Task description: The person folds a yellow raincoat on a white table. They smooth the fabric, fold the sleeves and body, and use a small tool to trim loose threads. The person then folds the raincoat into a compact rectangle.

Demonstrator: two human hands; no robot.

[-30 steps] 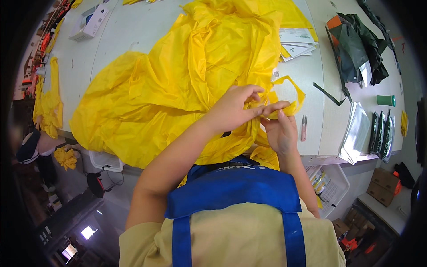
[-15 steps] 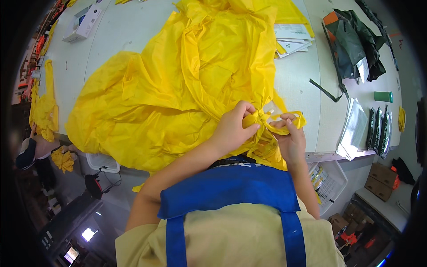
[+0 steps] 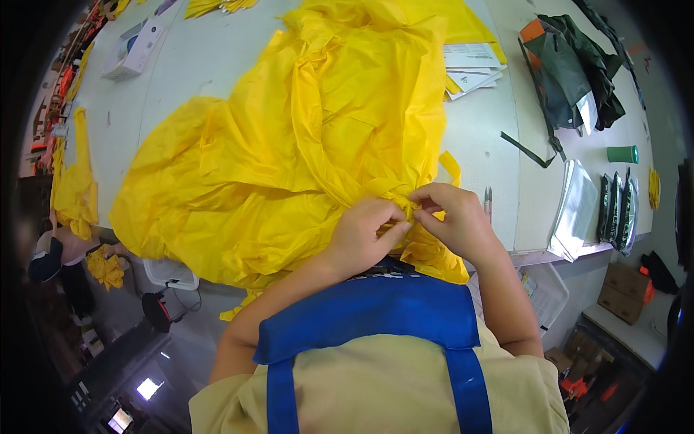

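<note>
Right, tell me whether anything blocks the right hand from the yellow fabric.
Nothing visible does: the right hand touches the yellow fabric directly, close beside the left hand, which also grips it.

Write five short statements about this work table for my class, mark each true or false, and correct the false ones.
1. The left hand and right hand both grip the yellow fabric. True.
2. The right hand holds a small pointed tool. False: the small pointed tool lies on the table.
3. The white box is left of the yellow fabric. True.
4. The green cylinder is left of the yellow fabric. False: the green cylinder is to its right.
5. The person's apron is blue. True.
</note>
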